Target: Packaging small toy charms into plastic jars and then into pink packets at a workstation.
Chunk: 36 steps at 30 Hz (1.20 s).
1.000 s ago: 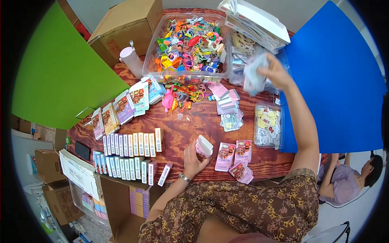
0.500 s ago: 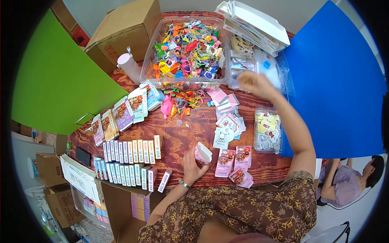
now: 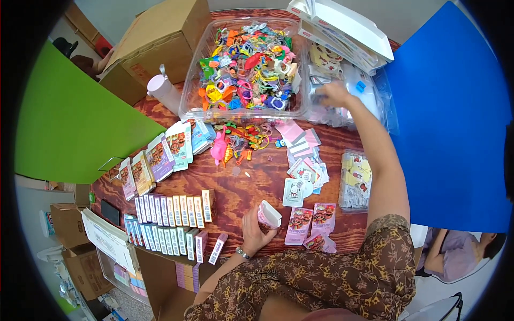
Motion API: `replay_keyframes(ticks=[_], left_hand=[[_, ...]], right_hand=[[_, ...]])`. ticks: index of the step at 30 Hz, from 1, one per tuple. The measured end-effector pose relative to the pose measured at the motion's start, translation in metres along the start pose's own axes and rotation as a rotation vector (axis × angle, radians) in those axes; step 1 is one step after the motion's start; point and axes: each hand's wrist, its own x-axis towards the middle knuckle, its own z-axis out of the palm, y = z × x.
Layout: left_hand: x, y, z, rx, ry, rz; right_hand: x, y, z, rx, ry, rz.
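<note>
Near the front edge of the table, my left hand (image 3: 258, 231) is wrapped round a small pink carton (image 3: 269, 215), whose open top shows a white inside. My right arm stretches to the back right, where my right hand (image 3: 336, 95) is over clear plastic bags (image 3: 356, 91) holding flat packets. Its fingertips are smeared by motion, so what they touch cannot be made out. Beside the pink carton lie flat pink cartons (image 3: 298, 226). Beyond them is a spread of cards (image 3: 293, 191) and pink and grey slips (image 3: 300, 140).
A clear tub (image 3: 187, 109) of colourful small toys stands at the back, with loose toys (image 3: 243, 142) before it. Rows of filled cartons (image 3: 174, 211) line the left front. A clear box (image 3: 354, 206) of small packets sits right. A cardboard box (image 3: 155, 56) and pale bottle (image 3: 162, 88) stand back left.
My right hand has gone slightly lower, to the bags at the back right. My left hand still holds the pink carton. The whole view has shifted a little.
</note>
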Motion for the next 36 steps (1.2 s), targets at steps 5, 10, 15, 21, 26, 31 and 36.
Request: replay_keyframes(ticks=[5,10,15,21,26,31,36], left_hand=[[0.025,0.025,-0.01,-0.184,-0.104,0.011],[0.046,0.03,0.007,-0.381,-0.168,-0.089],[0.079,0.035,0.027,-0.456,-0.246,-0.069],[0.092,0.033,0.032,-0.535,-0.243,-0.095],[0.085,0.024,0.034,-0.524,-0.194,-0.099],[0.083,0.028,0.019,-0.506,-0.157,-0.139],[0.074,0.021,0.009,-0.428,-0.098,-0.149]], right_hand=[[-0.07,0.028,-0.044,0.767,0.452,-0.053],[-0.146,-0.033,-0.058,0.992,0.132,-0.208],[-0.165,-0.088,0.053,0.642,-0.122,-0.286],[-0.156,-0.101,0.035,0.488,0.202,-0.403],[-0.09,-0.027,-0.033,0.523,0.264,-0.077],[-0.014,0.01,0.017,0.189,-0.046,-0.129],[0.009,0.009,0.041,-0.06,-0.198,-0.209]])
